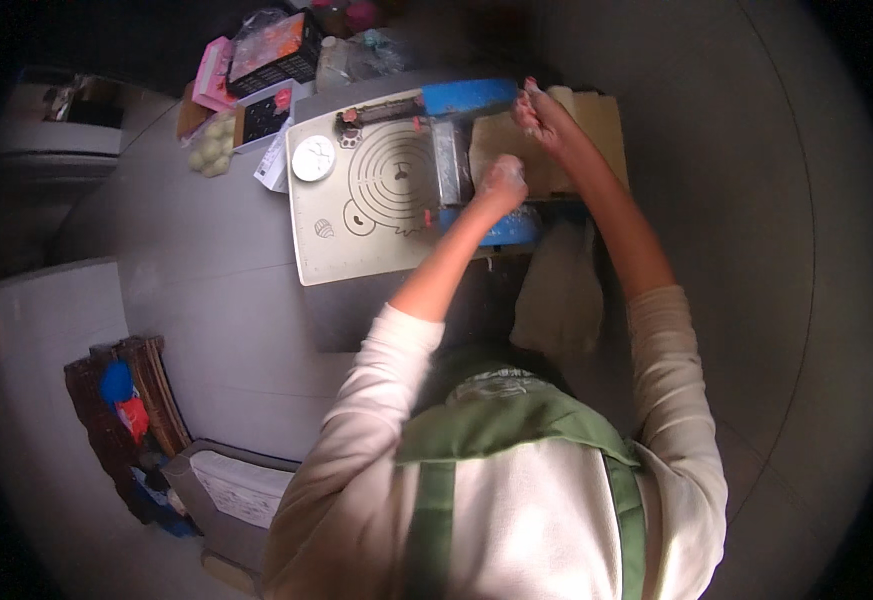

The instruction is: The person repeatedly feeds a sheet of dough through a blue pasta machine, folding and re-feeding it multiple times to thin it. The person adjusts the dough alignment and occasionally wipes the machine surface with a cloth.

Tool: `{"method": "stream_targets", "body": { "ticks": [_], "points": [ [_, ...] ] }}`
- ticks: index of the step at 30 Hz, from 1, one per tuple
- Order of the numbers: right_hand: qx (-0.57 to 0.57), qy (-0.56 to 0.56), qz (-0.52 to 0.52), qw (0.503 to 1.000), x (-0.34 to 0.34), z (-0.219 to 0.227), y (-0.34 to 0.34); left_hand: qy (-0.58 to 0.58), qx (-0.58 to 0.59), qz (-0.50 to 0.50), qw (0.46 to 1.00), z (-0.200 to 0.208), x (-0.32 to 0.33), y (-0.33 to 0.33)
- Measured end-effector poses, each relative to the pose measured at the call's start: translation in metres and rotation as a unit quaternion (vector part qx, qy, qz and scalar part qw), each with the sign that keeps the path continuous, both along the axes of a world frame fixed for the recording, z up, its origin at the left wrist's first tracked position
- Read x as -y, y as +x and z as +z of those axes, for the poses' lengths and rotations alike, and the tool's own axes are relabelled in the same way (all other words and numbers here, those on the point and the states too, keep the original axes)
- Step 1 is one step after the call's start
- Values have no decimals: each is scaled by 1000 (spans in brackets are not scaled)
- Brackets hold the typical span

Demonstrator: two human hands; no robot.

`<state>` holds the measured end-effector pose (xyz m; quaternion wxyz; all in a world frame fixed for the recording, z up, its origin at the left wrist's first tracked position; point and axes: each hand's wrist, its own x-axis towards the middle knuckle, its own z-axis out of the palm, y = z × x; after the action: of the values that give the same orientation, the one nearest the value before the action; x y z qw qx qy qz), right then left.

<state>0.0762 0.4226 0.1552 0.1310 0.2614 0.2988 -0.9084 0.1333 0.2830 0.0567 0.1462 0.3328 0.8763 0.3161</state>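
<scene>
so, left hand (pixel 503 183) is over the tan sheet (pixel 496 138), right next to the metal mid part of the blue-sided machine (pixel 448 165); fingers look curled in, can't tell if they grip anything. right hand (pixel 539 115) is up nr the machine's far blue side, fingers bent, blurry; can't tell what, if anything, it holds. both hands have whitish patches. tan sheet lies to the r. of the machine's metal part. pale limp sheet (pixel 559 290) hangs off the near edge, nr the machine. on the l., white mat (pixel 331 255) w/ printed rings, machine partly over its r. end; round white tub (pixel 313 158) sits at its far l. corner. beyond, on the floor: black crate (pixel 274 65), pink box (pixel 214 75), bag of pale round things (pixel 213 147).
</scene>
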Motion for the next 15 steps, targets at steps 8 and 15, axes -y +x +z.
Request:
{"method": "stream_targets", "body": {
  "ticks": [8, 15],
  "points": [
    [-33, 50, 32, 998, -3, -5, -5, -83, -162, -43, 982, 28, 5, -5],
    [9, 70, 17, 997, -6, 0, 2, -23, -83, 54, 995, 70, -12, 15]
  ]
}}
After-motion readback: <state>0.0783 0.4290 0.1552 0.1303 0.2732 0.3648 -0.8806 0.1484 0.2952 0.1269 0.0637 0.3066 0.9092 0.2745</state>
